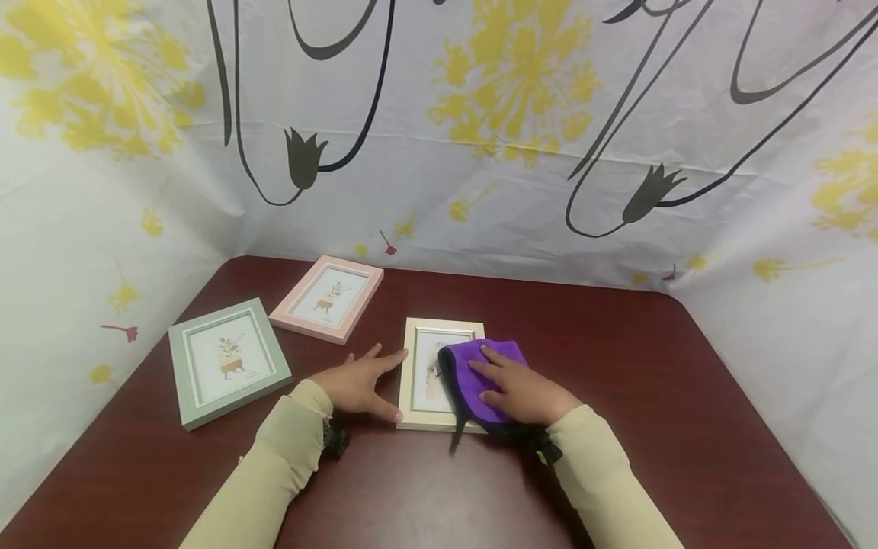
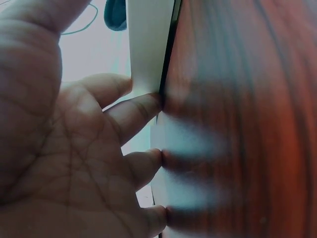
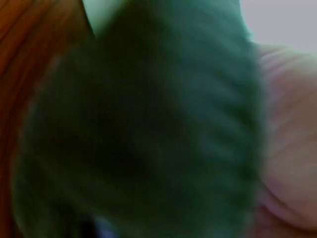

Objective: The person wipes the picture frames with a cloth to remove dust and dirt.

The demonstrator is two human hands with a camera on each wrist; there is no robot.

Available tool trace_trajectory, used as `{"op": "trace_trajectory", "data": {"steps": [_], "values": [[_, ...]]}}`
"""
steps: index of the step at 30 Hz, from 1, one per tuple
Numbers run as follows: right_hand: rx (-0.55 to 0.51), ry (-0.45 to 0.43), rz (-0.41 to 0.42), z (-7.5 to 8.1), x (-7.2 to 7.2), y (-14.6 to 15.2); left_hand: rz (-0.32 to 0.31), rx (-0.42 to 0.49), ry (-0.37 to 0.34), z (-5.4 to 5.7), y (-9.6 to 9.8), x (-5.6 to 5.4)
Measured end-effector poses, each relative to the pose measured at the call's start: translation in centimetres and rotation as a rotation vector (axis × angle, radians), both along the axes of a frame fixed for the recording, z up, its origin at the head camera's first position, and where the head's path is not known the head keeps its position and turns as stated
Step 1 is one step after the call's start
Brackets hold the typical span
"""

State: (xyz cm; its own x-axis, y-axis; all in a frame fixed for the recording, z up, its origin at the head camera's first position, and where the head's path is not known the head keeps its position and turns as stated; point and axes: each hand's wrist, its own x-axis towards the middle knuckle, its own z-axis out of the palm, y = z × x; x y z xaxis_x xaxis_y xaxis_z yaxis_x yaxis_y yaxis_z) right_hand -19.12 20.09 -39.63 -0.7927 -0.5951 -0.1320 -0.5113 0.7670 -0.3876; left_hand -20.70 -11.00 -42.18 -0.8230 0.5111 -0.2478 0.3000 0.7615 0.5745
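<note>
A cream picture frame (image 1: 406, 389) lies flat on the table, with a small print behind its pane. A purple cloth (image 1: 469, 393) with a dark underside covers the frame's right part. On top of this cloth my right hand (image 1: 527, 390) rests with its fingers extended, pressing it against the frame. My left hand (image 1: 353, 386) is spread beside the frame's left edge, index finger and thumb at its side. In the left wrist view, fingertips touch the frame's side (image 2: 148, 47) and the tabletop. The cloth's dark underside (image 3: 148, 119) fills most of the right wrist view, blurred.
To the left lie a green picture frame (image 1: 277, 358) and, behind it, a pink picture frame (image 1: 366, 293), both face up. The dark red-brown table (image 1: 617, 358) reaches back to a white, flower-patterned cloth wall (image 1: 411, 183) that also runs along both sides.
</note>
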Motion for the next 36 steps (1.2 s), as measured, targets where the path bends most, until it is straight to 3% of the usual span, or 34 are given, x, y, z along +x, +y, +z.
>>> {"op": "trace_trajectory", "data": {"steps": [4,9,15,23,29,36], "values": [[-0.008,0.038,-0.019,-0.1,-0.3,1.3,0.000,0.002,0.003,0.1,0.0,0.0],[0.079,0.085,-0.088,-0.2,-0.8,4.3,0.017,0.007,-0.010,0.1,0.0,0.1],[0.123,0.020,-0.220,0.3,-0.9,8.7,0.017,0.004,-0.009,0.2,0.0,0.1],[0.047,-0.046,-0.382,0.3,-0.1,14.1,0.006,-0.006,0.019,0.5,0.5,0.6],[0.042,-0.027,-0.375,-0.2,0.3,15.4,0.004,-0.021,0.040,0.7,0.9,1.2],[0.041,0.003,-0.342,0.4,0.5,15.7,-0.019,-0.030,0.126,0.9,1.2,1.6]]}}
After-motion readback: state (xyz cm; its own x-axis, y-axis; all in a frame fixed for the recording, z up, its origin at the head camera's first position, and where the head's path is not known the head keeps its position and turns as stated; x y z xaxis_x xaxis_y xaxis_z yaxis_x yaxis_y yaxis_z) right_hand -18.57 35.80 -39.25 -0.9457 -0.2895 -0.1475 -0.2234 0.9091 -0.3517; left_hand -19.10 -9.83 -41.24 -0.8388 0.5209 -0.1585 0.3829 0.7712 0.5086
